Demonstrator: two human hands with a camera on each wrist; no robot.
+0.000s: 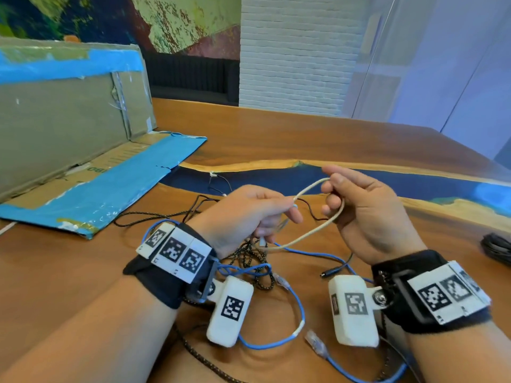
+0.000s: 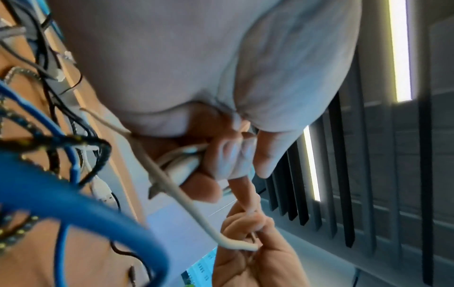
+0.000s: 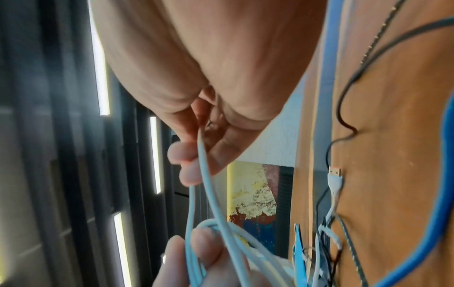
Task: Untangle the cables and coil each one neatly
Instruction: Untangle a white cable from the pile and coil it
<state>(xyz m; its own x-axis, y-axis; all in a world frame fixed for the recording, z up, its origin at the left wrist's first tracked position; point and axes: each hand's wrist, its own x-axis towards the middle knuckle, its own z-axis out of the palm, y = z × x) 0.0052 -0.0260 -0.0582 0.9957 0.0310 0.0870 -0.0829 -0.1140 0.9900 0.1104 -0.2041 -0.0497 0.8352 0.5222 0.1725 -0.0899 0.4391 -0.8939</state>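
Cream round-sheathed cable [image 1: 312, 233] held above wooden table [image 1: 345, 139]: left hand [image 1: 249, 214] pinches gathered turns, right hand [image 1: 367, 208] at 3 o'clock curls fingers through loop, likely sizing next coil. Blue cable [image 1: 300, 308] and black braided cable [image 1: 257, 275] at 6 o'clock lie tangled, waiting.

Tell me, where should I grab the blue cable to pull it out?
Probably its clear plug end, pinched from above: on the table, that blue cable end lies free, clear of the braided black cable tangle.

Head view looks forward-down over both hands above the surface [image 1: 304, 128]; both wrist views sit close under the palms, sharing the white cable [image 1: 312, 233] held between them.
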